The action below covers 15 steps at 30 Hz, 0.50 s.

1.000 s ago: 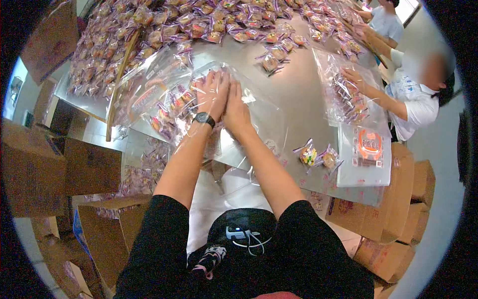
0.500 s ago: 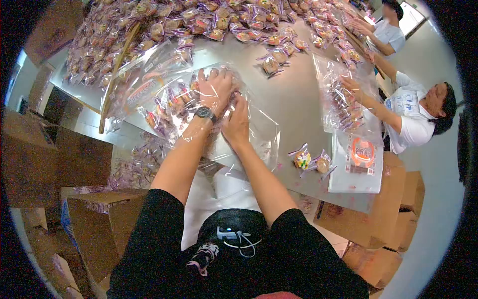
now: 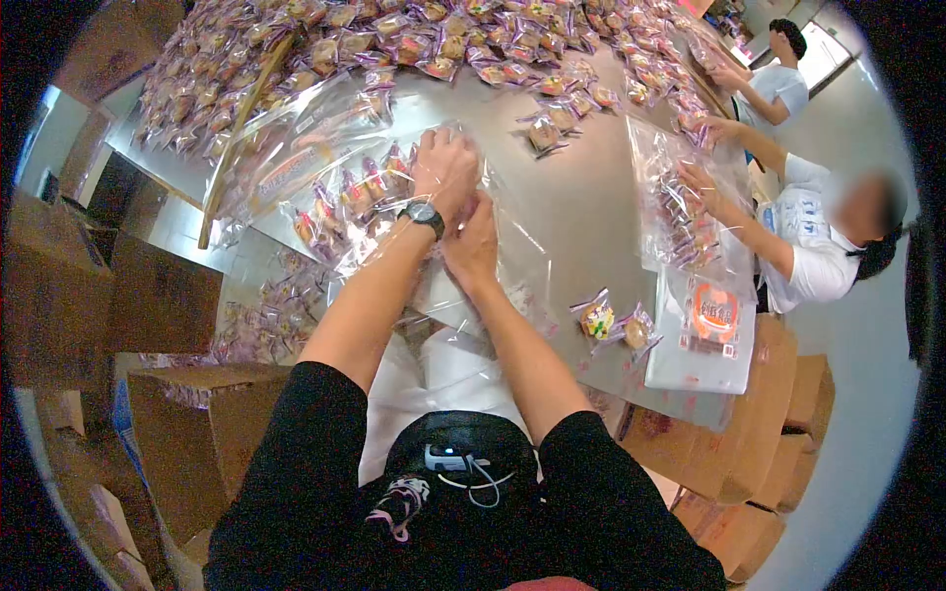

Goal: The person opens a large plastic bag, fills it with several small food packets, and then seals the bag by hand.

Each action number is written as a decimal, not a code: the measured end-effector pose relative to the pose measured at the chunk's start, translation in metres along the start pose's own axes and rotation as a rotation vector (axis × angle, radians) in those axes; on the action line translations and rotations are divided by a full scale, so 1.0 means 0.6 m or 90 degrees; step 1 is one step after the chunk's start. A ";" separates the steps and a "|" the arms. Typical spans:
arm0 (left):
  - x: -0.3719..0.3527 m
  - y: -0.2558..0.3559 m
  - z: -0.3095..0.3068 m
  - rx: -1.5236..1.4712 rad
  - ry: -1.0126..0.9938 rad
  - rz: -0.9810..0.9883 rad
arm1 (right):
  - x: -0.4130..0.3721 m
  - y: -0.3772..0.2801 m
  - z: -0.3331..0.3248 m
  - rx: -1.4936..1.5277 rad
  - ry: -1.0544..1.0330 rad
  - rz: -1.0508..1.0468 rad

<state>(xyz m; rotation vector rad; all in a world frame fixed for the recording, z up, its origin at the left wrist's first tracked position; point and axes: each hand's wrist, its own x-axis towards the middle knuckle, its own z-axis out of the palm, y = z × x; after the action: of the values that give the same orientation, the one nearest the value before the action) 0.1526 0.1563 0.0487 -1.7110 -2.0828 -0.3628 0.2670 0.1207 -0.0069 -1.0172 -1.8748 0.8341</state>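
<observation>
On table [image 3: 591,197], centre-left: clear bag [image 3: 507,246] part-filled with wrapped snacks [image 3: 355,189]. Left hand [image 3: 445,167] curled shut on bag film. Right hand [image 3: 473,241] just beside it, grip hidden, cannot tell. Film thin, slippery, floppy. Load light but shifting, likely crushable. Best held at mouth edge.

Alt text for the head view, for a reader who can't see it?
The left hand and right hand rest together on a clear bag of wrapped snacks on a table. More snacks are heaped beyond; a co-worker handles another bag.
</observation>
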 end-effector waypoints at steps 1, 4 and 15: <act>0.000 0.005 -0.006 0.024 -0.009 0.001 | 0.000 0.011 0.006 -0.012 0.009 -0.005; 0.001 0.014 -0.019 0.021 -0.027 -0.009 | -0.003 0.030 0.021 -0.031 0.032 -0.024; -0.014 -0.009 -0.025 -0.116 -0.108 -0.028 | -0.002 0.003 -0.003 -0.013 -0.053 -0.003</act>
<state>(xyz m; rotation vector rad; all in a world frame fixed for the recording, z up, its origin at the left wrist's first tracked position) 0.1510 0.1412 0.0584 -1.8599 -2.2725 -0.4460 0.2698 0.1209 -0.0081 -1.0038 -1.9585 0.8686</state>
